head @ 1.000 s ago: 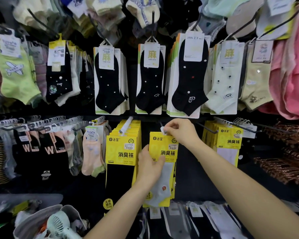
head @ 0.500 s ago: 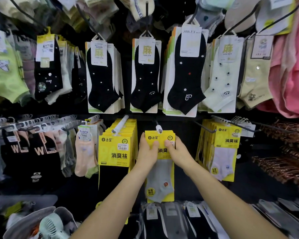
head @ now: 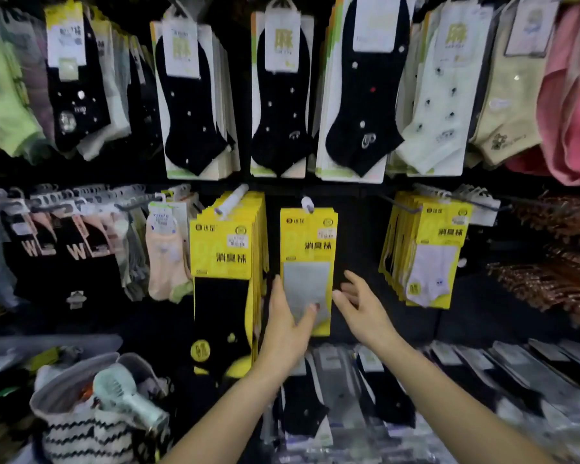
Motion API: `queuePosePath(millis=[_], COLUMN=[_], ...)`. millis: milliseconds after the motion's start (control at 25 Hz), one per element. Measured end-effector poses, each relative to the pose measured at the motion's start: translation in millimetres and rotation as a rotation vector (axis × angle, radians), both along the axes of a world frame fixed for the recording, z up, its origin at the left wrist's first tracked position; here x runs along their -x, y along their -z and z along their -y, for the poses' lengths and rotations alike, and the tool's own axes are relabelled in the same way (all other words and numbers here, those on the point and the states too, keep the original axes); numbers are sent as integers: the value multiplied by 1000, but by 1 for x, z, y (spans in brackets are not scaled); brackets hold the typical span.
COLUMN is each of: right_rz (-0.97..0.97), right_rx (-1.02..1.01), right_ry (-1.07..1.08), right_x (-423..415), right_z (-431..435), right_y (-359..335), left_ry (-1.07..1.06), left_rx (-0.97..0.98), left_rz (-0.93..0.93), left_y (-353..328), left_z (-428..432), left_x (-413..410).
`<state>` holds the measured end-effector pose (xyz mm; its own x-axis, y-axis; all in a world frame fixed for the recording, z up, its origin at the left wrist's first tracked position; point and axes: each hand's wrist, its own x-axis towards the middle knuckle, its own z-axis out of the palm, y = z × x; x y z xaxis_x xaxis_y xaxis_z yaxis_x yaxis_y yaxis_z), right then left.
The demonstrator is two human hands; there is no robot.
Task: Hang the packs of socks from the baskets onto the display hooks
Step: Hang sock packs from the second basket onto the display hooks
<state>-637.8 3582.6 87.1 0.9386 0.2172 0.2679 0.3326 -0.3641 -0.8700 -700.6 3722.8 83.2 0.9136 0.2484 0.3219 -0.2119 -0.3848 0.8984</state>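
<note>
Already up on the display hook (head: 307, 203), hanging straight: yellow pack of socks (head: 308, 242). Steadying its lower edge, likely against swinging — left hand (head: 287, 324), fingers straight, thumb flat on the front. Just beside, touching nothing, right hand (head: 362, 308), fingers spread.

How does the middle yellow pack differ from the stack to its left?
The middle pack shows a grey sock; the left stack shows a black one. The middle pack hangs thin; the left stack is many deep. The left hand touches the middle pack, not the left stack. Both have yellow cards.
</note>
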Motion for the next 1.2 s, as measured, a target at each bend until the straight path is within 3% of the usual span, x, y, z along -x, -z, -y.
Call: queuePosePath(millis=[160, 440, 600, 760, 880, 1040, 1120, 1200], right_rz=[-217, -541, -595, -550, -448, -167, -97, -119], right_rx=[153, 387, 438, 533, 661, 915, 871, 763], right_ry=[0, -65, -105, -187, -199, -116, -59, 76], right_x=[68, 156, 188, 214, 229, 240, 243, 245], right_z=[40, 71, 67, 36, 16, 22, 35, 51], right_y=[103, 233, 276, 300, 313, 320, 322, 323], left_ry=[103, -84, -72, -168, -77, -95, -11, 196], left_rx=[3, -13, -243, -303, -387, -414, -447, -448], left_rz=[-253, -669, -678, -746, -750, -498, -339, -366], left_y=[97, 224, 251, 265, 276, 274, 272, 276], left_z=[2, -22, -30, -44, -49, -42, -33, -19], left_x=[68, 154, 173, 178, 183, 189, 194, 197])
